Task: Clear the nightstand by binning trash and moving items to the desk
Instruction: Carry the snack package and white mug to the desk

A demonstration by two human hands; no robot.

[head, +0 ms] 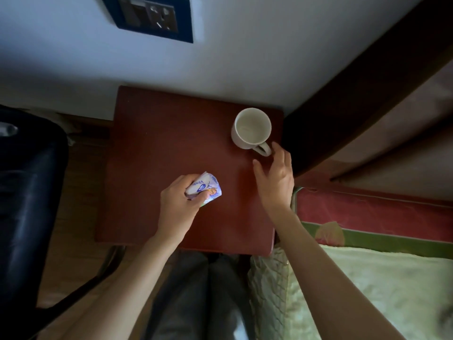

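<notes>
A dark red nightstand [159, 133] stands against the wall. A white mug [251, 127] sits upright and empty at its back right corner, handle pointing toward me. My right hand [275, 179] hovers open just in front of the handle, fingertips almost touching it. My left hand [180, 204] is closed around a crumpled white and purple tissue packet [208, 188] above the front middle of the nightstand top.
A black chair [27, 192] stands to the left of the nightstand. A bed with a dark wooden headboard [367, 82], a red mattress edge and a pale green quilt [367, 290] borders the right side. A blue wall socket [149, 17] is above. My legs are below.
</notes>
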